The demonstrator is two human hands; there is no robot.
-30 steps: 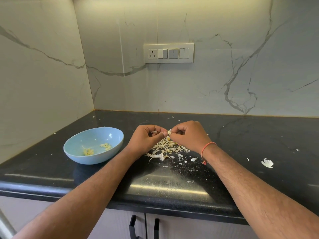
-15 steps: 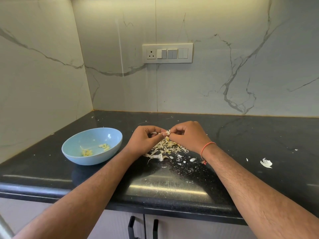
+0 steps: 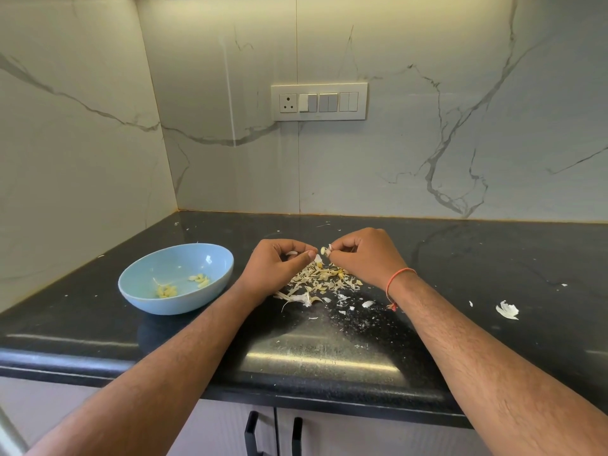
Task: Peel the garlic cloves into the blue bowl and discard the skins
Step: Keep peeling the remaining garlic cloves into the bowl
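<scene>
You pinched the garlic clove [image 3: 324, 250] in your right hand [image 3: 365, 255] while your left hand [image 3: 279, 268] gripped a torn skin [image 3: 291, 253], both directly above the skin pile [image 3: 320, 281] so scraps fell there.

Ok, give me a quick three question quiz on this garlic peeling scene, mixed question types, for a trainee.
1. True or false: the pale blue oval bowl on the black stone counter already holds peeled garlic cloves.
2. Multiple choice: the heap of dry papery garlic skins lies A) inside the bowl, B) on the counter below the two hands, C) on the floor.
3. Which wrist wears the thin orange thread band?

Key:
1. True; two small clusters lie in it.
2. B. The left hand and right hand work just above it, the right pinching a small garlic clove.
3. The right wrist.
</scene>
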